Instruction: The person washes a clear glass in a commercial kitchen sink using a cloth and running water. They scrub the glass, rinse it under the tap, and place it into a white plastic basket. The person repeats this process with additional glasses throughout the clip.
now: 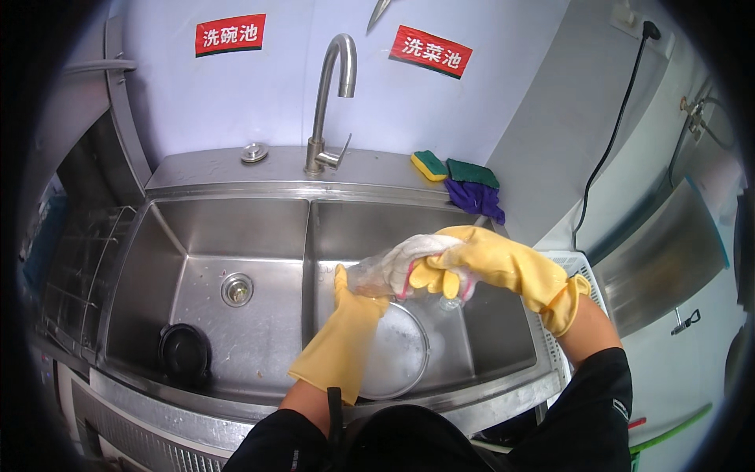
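Observation:
Both of my hands wear yellow rubber gloves and meet over the right sink basin (501, 336). My left hand (355, 318) grips the left end of a clear, see-through vessel (370, 277); its exact kind is hard to tell. My right hand (472, 256) holds a white cloth with a pink edge (404, 256) against the vessel, its fingers curled in the folds. The cloth hides much of the vessel. Below my hands, a round basin of cloudy, sudsy water (398, 354) rests in the sink, partly behind my left forearm.
A black bowl-like container (184, 356) lies in the left sink basin (259, 330). The tap (348, 65) rises behind the divider. On the back ledge are a drain plug (254, 152), a yellow-green sponge (430, 166), a green scouring pad (473, 172) and a purple cloth (476, 197). A white plastic basket (581, 265) stands right.

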Demonstrator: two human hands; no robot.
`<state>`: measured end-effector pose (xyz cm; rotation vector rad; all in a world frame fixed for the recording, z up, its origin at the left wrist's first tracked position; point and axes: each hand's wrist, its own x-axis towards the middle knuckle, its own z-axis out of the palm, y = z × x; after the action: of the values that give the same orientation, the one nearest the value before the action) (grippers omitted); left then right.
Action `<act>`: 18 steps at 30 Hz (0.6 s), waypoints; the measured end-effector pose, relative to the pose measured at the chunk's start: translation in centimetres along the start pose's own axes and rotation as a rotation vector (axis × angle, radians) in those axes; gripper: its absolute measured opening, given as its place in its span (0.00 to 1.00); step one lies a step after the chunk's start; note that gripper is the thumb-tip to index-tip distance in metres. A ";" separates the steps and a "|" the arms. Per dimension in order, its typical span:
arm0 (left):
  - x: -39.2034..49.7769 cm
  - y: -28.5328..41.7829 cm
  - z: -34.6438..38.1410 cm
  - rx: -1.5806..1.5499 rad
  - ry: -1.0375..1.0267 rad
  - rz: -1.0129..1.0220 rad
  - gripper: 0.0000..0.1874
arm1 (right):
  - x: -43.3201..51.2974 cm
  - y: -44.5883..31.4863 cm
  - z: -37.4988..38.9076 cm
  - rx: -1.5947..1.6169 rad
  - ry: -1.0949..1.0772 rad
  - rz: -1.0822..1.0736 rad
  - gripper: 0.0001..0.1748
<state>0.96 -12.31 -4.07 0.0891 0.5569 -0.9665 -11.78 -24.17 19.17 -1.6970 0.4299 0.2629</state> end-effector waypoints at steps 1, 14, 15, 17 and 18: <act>0.0 -0.2 0.2 -0.018 0.039 -0.006 0.39 | 0.3 0.1 0.0 0.016 0.006 -0.044 0.16; -0.1 -0.3 0.8 0.019 -0.115 -0.036 0.37 | 3.3 -4.1 0.0 -0.032 -0.124 -0.348 0.19; -0.1 -0.3 0.7 0.053 -0.141 -0.029 0.38 | 3.7 -4.6 0.3 -0.048 -0.103 -0.350 0.20; -0.1 -0.1 1.0 0.012 -0.158 -0.055 0.38 | 4.2 -5.4 0.4 -0.111 -0.086 -0.324 0.20; -0.1 0.2 1.2 -0.062 -0.148 -0.088 0.38 | 4.3 -5.6 0.4 -0.132 -0.115 -0.326 0.21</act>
<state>1.56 -12.57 -3.01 -0.0629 0.4572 -1.0313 -5.46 -23.59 22.35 -1.8406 0.0476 0.1507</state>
